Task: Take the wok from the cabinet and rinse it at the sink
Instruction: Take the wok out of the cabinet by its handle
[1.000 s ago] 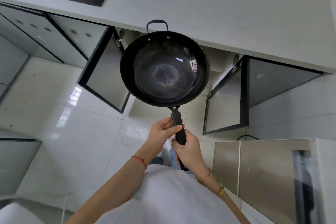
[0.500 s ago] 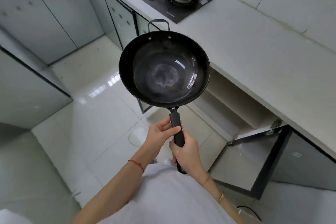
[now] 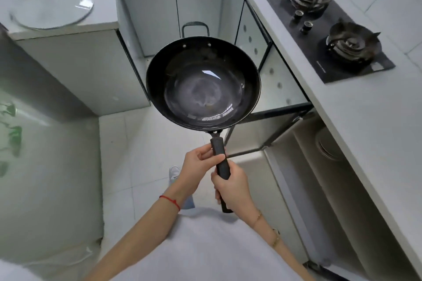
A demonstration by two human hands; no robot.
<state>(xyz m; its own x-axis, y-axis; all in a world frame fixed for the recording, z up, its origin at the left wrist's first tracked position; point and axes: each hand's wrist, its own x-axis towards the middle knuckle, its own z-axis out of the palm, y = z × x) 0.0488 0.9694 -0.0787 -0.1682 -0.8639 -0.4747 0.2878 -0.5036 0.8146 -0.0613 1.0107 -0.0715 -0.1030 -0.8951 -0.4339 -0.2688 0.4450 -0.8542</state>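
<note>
A black wok (image 3: 203, 83) with a loop handle at its far rim is held level in mid-air over the floor, in front of me. Its long black handle points back toward my body. My left hand (image 3: 198, 165) pinches the handle from the left, close to the bowl. My right hand (image 3: 233, 186) wraps around the handle further back. The wok's inside is empty and shows a pale worn patch in the middle. No sink is in view.
A white counter (image 3: 365, 102) with a black two-burner gas hob (image 3: 326, 29) runs along the right. Below it a cabinet door (image 3: 269, 130) stands open toward me. A glass lid (image 3: 52, 7) lies on another counter at the upper left. White tiled floor (image 3: 146, 143) lies below.
The view has swung left: the hob and counter slid to the right, and the corner cabinets and glass lid came into view. The wok stays in the same two-handed grip.
</note>
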